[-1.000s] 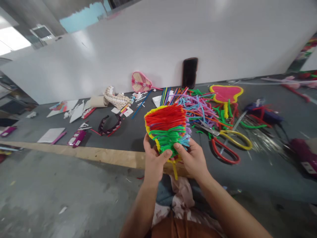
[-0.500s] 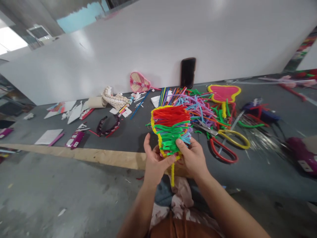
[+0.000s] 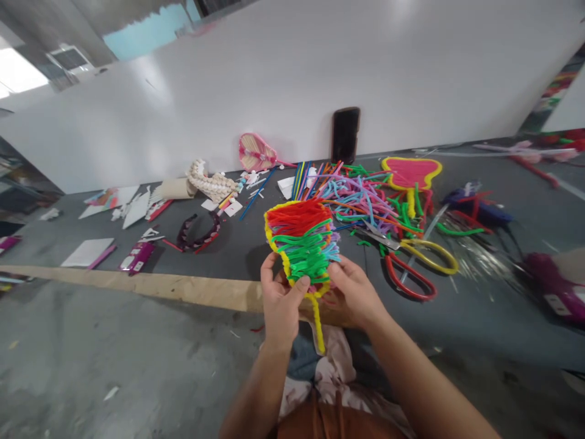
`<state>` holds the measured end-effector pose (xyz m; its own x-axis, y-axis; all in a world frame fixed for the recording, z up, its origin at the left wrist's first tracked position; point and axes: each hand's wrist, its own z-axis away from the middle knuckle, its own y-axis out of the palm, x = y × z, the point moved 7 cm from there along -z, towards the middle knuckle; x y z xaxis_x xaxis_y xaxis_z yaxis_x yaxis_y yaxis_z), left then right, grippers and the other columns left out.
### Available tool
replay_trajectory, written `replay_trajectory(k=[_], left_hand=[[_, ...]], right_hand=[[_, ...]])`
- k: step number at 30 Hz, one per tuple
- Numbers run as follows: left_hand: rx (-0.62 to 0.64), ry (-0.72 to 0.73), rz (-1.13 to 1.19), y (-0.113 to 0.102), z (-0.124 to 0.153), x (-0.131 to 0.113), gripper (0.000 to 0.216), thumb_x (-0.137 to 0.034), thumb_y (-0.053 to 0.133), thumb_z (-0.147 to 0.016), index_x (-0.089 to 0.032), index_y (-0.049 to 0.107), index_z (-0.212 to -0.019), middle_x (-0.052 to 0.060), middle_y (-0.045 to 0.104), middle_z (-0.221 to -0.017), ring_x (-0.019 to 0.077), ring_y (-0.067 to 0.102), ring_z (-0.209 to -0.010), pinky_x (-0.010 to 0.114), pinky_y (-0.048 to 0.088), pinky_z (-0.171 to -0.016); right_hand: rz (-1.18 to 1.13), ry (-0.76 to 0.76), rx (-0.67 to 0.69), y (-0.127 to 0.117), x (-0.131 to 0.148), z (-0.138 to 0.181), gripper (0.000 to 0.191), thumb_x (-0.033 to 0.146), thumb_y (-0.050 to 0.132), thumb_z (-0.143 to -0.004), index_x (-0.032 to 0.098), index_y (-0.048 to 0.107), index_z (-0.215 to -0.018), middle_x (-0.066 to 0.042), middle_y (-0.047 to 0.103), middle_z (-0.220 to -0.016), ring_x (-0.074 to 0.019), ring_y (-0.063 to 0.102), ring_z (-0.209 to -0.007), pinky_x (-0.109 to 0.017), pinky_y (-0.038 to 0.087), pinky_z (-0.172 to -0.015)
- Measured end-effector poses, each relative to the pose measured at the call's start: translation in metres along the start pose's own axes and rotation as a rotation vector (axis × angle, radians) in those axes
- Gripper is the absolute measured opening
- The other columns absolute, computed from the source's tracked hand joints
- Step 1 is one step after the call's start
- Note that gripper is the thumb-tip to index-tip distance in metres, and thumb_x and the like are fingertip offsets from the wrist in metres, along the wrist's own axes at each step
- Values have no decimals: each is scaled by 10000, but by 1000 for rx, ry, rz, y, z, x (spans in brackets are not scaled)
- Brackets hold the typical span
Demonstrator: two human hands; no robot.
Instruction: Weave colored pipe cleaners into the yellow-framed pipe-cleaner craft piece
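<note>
Between my hands, above the table's front edge, is a pipe-cleaner fan (image 3: pixel 304 244). It has a yellow outline, a yellow stem hanging down, and rows of red, green, blue and purple pipe cleaners across it. My left hand (image 3: pixel 284 302) grips its lower left edge, thumb on the front and fingers behind. At the lower right edge, my right hand (image 3: pixel 354 286) pinches the pipe-cleaner ends; some of its fingers are hidden. Just beyond lies a pile of loose pipe cleaners (image 3: pixel 361 195). Scissors (image 3: pixel 414 259) with one red and one yellow handle lie to the right.
A pink fan shape with yellow edging (image 3: pixel 414 174) lies behind the scissors. A phone (image 3: pixel 345 134) leans on the white partition (image 3: pixel 283 73). A dark headband (image 3: pixel 198 231), a woven cream piece (image 3: pixel 212 183) and a purple box (image 3: pixel 137 257) are on the left.
The fan has shifted left and tilted. My left thumb has moved up onto the green rows, while my right thumb has slid off them to the right edge.
</note>
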<state>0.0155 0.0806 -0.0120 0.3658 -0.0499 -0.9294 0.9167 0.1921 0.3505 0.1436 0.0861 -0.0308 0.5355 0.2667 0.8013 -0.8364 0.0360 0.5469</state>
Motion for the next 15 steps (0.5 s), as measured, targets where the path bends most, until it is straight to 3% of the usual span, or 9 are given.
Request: replay_trajectory(k=[3, 9, 15], left_hand=[[57, -40, -2, 2, 0, 1, 728, -249, 822, -686, -292, 414, -1288, 18, 704, -981, 174, 713, -770, 294, 583, -714], [133, -151, 84, 14, 0, 4, 843, -149, 814, -615, -290, 362, -1312, 5, 711, -943, 193, 711, -865, 368, 561, -870], [82, -132, 69, 13, 0, 7, 692, -141, 775, -644, -265, 418, -1224, 6, 705, -989, 171, 702, -861, 309, 552, -820]], right_hand=[[11, -25, 1, 0, 3, 0, 411, 483, 828, -654, 233, 667, -937, -4, 724, -796, -165, 657, -619, -283, 550, -558], [11, -170, -46, 0, 11, -1, 350, 452, 805, -694, 243, 677, -943, -35, 749, -963, -227, 700, -886, -373, 561, -845], [148, -239, -54, -2, 13, 3, 315, 457, 763, -748, 230, 658, -939, -36, 727, -887, -208, 676, -797, -366, 554, -802]])
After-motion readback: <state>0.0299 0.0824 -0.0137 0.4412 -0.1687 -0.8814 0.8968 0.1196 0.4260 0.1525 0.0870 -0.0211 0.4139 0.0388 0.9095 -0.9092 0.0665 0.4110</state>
